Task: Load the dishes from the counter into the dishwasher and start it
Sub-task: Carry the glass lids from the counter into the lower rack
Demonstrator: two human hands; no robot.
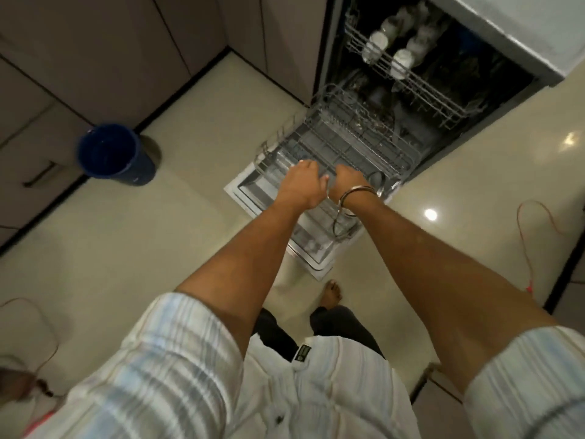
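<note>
I am curling both my left hand [302, 182] and right hand [349, 180] over the front rail of the lower rack [335, 144] (pulled out over the open door), its length running straight away from me into the dishwasher [443, 99].

The pale tiled floor [202, 128] carried a blue bin [114, 153] at the frame's left and a bare foot [332, 296] near centre.
</note>
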